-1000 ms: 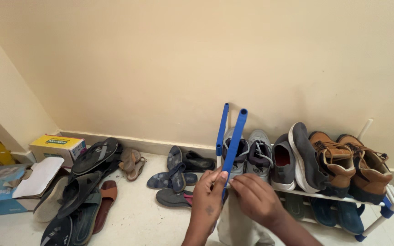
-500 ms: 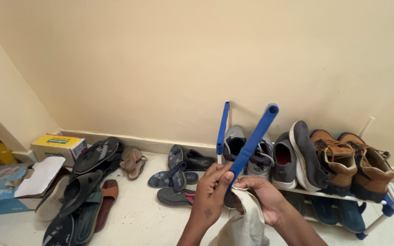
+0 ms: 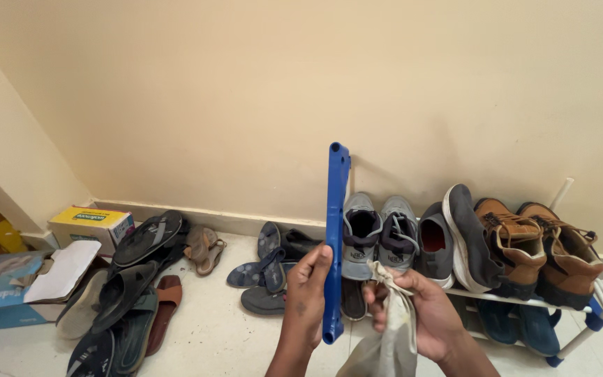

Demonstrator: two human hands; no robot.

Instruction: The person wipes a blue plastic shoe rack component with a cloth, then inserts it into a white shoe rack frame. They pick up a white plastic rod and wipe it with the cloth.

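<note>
Blue plastic bar point(image 3: 333, 244), long, flat and narrow, upright in front of the shoe rack point(image 3: 525, 301), top end rounded with a small hole, lower end just above the floor. Gripped around the lower half by left hand point(image 3: 308, 293), fingers wrapped shut, thumb on the near face. Pale grey cloth point(image 3: 389, 328), crumpled and hanging, bunched in right hand point(image 3: 423, 311), fingers closed on the fabric, just beside the bar. Behind, grey sneakers point(image 3: 378, 234) and brown boots point(image 3: 542, 248) on the rack; sandals point(image 3: 123, 286) on the floor at left.
</note>
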